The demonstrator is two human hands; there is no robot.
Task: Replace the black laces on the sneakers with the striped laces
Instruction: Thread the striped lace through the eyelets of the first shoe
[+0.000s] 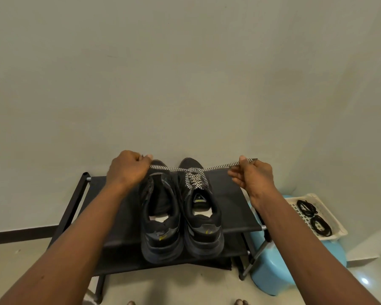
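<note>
Black rack (229, 194), pale wall (185, 73): striped lace (220, 166) stretched over the right sneaker (204, 230), left hand (128, 170) pinching it at nine o'clock, right hand (253, 179) at three. Soft, limp cord; best gripped near the tips.

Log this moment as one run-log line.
state: striped lace held taut across right-hand sneaker | left hand: grips one end | right hand: pinches other end | black laces: coiled in white tray
</note>
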